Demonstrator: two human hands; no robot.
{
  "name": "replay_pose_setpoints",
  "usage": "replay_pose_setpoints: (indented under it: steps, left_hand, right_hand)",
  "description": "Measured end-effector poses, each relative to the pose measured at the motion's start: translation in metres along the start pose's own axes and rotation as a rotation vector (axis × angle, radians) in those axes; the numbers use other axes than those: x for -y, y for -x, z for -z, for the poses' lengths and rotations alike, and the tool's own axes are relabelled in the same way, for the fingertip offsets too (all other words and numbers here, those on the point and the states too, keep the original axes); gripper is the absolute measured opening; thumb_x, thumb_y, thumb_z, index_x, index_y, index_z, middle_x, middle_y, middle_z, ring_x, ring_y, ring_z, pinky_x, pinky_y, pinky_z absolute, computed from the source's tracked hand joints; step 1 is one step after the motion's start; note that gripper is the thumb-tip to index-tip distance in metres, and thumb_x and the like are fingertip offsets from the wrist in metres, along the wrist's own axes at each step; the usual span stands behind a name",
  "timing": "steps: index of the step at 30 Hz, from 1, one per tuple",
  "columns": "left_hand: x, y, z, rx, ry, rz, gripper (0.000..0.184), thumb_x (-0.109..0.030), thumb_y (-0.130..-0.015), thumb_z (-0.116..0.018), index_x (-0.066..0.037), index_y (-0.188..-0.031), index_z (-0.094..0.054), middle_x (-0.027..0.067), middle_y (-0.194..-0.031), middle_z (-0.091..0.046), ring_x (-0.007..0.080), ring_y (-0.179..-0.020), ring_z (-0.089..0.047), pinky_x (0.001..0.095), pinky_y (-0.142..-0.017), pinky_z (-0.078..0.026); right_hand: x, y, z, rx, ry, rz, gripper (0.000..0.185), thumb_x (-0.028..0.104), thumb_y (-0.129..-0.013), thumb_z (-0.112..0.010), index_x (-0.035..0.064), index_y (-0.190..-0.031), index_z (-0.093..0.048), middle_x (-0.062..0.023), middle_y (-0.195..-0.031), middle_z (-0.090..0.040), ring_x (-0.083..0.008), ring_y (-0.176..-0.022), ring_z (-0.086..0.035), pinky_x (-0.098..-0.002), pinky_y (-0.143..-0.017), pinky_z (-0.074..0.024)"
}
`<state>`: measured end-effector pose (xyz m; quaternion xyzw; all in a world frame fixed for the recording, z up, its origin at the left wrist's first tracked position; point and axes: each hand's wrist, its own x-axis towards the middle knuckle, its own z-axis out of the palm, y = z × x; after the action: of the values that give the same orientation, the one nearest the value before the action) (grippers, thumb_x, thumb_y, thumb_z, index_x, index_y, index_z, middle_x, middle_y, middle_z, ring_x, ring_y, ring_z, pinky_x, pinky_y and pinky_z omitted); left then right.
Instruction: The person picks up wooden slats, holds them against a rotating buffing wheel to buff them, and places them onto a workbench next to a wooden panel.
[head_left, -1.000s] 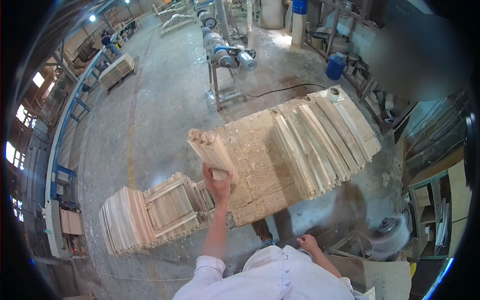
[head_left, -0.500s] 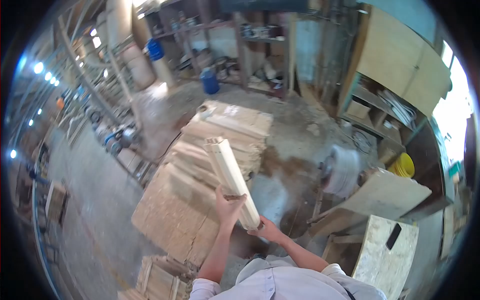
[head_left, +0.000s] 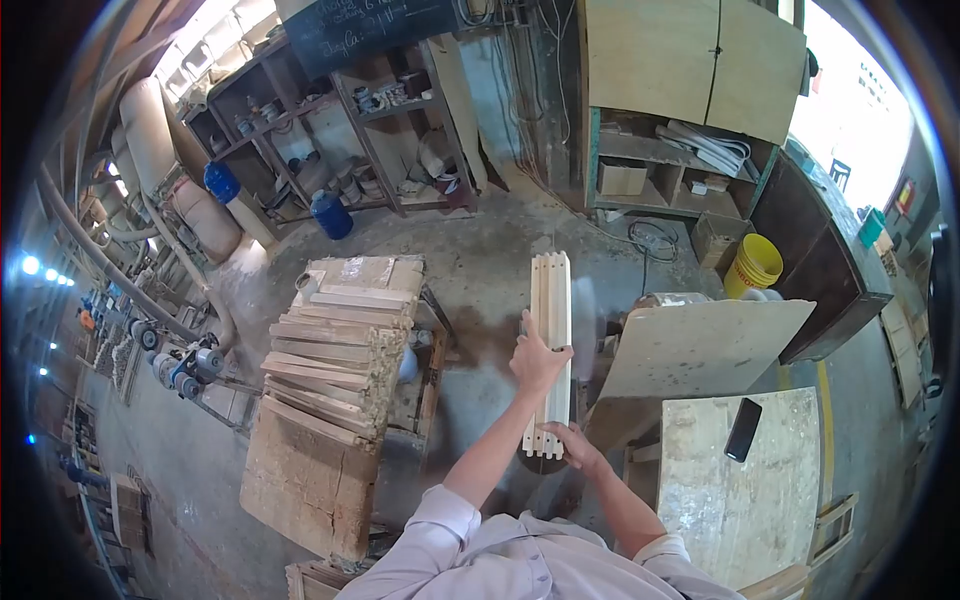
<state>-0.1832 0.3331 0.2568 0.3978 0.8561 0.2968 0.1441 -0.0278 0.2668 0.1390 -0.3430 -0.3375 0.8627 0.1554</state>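
A bundle of pale wooden strips (head_left: pixel 552 300) with notched ends is held upright-looking in front of my body. My left hand (head_left: pixel 540 360) is wrapped around the bundle near its middle, thumb up along the left side. Lower down, my right hand (head_left: pixel 574 447) grips the bundle's near end from the right. To the left stands a worn wooden bench (head_left: pixel 310 475), with several loose wooden strips (head_left: pixel 325 372) laid across it in a stack.
At right, a pale tabletop (head_left: pixel 735 510) bears a black phone (head_left: pixel 741 430). Behind it a tilted board (head_left: pixel 700 350) stands near a yellow bucket (head_left: pixel 755 265). Shelves (head_left: pixel 405 112) and a cabinet (head_left: pixel 685 60) line the back; a blue jug (head_left: pixel 330 215) sits on the floor.
My view has swung to the right. Both hands have carried the bundle from over the bench to its right side, and the bundle now points straight ahead.
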Motion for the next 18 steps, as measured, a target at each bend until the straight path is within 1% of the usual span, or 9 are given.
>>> replay_pose_setpoints:
  steps: [1, 4, 7, 10, 11, 12, 14, 15, 18]
  left_hand:
    - [-0.007, -0.002, -0.008, 0.027, -0.034, -0.009, 0.116, -0.045, -0.069, -0.083, -0.006, -0.16, -0.023, 0.0244, -0.117, -0.064, 0.0423, -0.107, -0.066, 0.0534, -0.088, -0.054]
    - [-0.012, -0.003, -0.029, 0.002, -0.129, -0.103, 0.119, -0.045, -0.07, -0.083, -0.009, -0.162, -0.018, 0.0237, -0.121, -0.06, 0.0393, -0.109, -0.064, 0.0537, -0.087, -0.054]
    - [0.008, 0.004, -0.036, 0.01, -0.132, -0.19, 0.114, -0.046, -0.074, -0.082, -0.006, -0.161, -0.02, 0.0245, -0.13, -0.056, 0.0384, -0.114, -0.062, 0.05, -0.089, -0.054]
    - [0.051, 0.023, -0.041, -0.122, 0.03, -0.37, 0.108, -0.049, -0.076, -0.082, -0.001, -0.158, -0.029, 0.0246, -0.131, -0.059, 0.0385, -0.117, -0.062, 0.0471, -0.095, -0.052]
    - [0.063, 0.031, -0.037, 0.006, 0.173, -0.266, 0.099, -0.052, -0.081, -0.078, 0.001, -0.154, -0.036, 0.0236, -0.13, -0.061, 0.0382, -0.117, -0.063, 0.0456, -0.097, -0.051]
    - [0.075, 0.039, -0.033, 0.137, 0.313, -0.16, 0.091, -0.055, -0.086, -0.074, 0.003, -0.15, -0.043, 0.0227, -0.128, -0.064, 0.038, -0.117, -0.064, 0.0441, -0.1, -0.05]
    - [0.118, 0.036, -0.052, 0.505, 0.79, 0.149, 0.086, -0.062, -0.092, -0.064, 0.0, -0.148, -0.047, 0.0207, -0.131, -0.063, 0.0347, -0.123, -0.061, 0.0438, -0.104, -0.048]
    - [0.131, 0.03, -0.06, 0.691, 1.022, 0.317, 0.084, -0.066, -0.095, -0.059, -0.001, -0.147, -0.049, 0.0197, -0.133, -0.063, 0.0331, -0.126, -0.059, 0.0437, -0.106, -0.047]
    - [0.117, 0.018, -0.039, 1.102, 1.387, 0.663, 0.087, -0.077, -0.098, -0.04, -0.003, -0.142, -0.056, 0.0157, -0.131, -0.065, 0.0283, -0.121, -0.063, 0.0404, -0.108, -0.047]
  right_hand:
    - [0.001, -0.006, 0.013, 0.01, 0.003, -0.041, 0.05, 0.029, -0.093, -0.071, 0.0003, -0.132, -0.059, -0.0101, -0.11, -0.072, -0.0199, -0.093, -0.074, -0.0355, -0.084, -0.0616]
    - [0.011, -0.017, 0.03, -0.032, -0.006, -0.051, 0.05, 0.032, -0.095, -0.066, 0.0, -0.133, -0.057, -0.0127, -0.111, -0.073, -0.0242, -0.096, -0.075, -0.0394, -0.087, -0.061]
    - [0.002, -0.029, 0.041, 0.051, -0.207, -0.032, 0.053, 0.034, -0.096, -0.062, -0.0011, -0.135, -0.055, -0.0171, -0.114, -0.072, -0.0305, -0.101, -0.074, -0.0436, -0.091, -0.0596]
    - [-0.02, -0.035, 0.046, 0.093, -0.258, -0.025, 0.056, 0.036, -0.096, -0.06, -0.0021, -0.136, -0.054, -0.0205, -0.118, -0.071, -0.0349, -0.104, -0.073, -0.0452, -0.094, -0.0584]
    - [-0.02, -0.025, 0.038, 0.061, -0.263, -0.018, 0.056, 0.038, -0.093, -0.066, 0.0005, -0.133, -0.057, -0.0159, -0.116, -0.072, -0.0282, -0.099, -0.073, -0.042, -0.09, -0.0593]
    - [-0.019, -0.016, 0.032, 0.082, -0.273, -0.022, 0.058, 0.038, -0.093, -0.064, -0.0016, -0.134, -0.055, -0.0193, -0.117, -0.071, -0.0321, -0.101, -0.073, -0.0439, -0.093, -0.0584]
    - [-0.021, -0.001, 0.025, 0.121, -0.279, -0.033, 0.062, 0.038, -0.094, -0.06, -0.0058, -0.137, -0.052, -0.0263, -0.119, -0.069, -0.0399, -0.107, -0.071, -0.0478, -0.099, -0.0568]
    - [-0.023, 0.004, 0.02, 0.127, -0.303, -0.057, 0.066, 0.04, -0.093, -0.061, -0.0073, -0.137, -0.051, -0.0285, -0.12, -0.068, -0.0418, -0.109, -0.07, -0.05, -0.102, -0.0551]
    - [-0.011, 0.027, -0.003, 0.151, -0.326, -0.088, 0.07, 0.041, -0.09, -0.063, -0.008, -0.139, -0.049, -0.0296, -0.121, -0.067, -0.0428, -0.111, -0.069, -0.0518, -0.105, -0.0529]
